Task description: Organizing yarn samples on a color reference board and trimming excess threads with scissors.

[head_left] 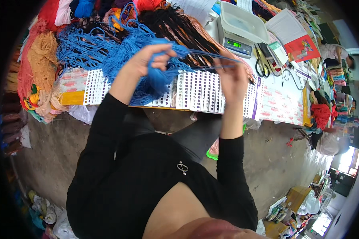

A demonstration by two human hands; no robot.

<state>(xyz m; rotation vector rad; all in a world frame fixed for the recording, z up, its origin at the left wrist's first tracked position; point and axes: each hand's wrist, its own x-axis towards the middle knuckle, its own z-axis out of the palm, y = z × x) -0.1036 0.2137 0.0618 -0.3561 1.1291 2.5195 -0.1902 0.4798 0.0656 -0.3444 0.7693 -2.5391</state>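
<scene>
My left hand is closed around a thick hank of blue yarn, which hangs over the near edge of the table. Several strands of it run taut to the right. They end at my right hand, whose fingers are bent and pinch them, partly smeared by motion. More blue yarn spreads in a loose tangle to the left of and behind the hank. White cards with rows of punched holes lie under both hands along the table's front.
Behind the hands lie black and pink yarn strands. A digital scale with a clear tray stands back right, near black-handled scissors and a red-and-white paper. Peach and red yarn hanks hang off the left end.
</scene>
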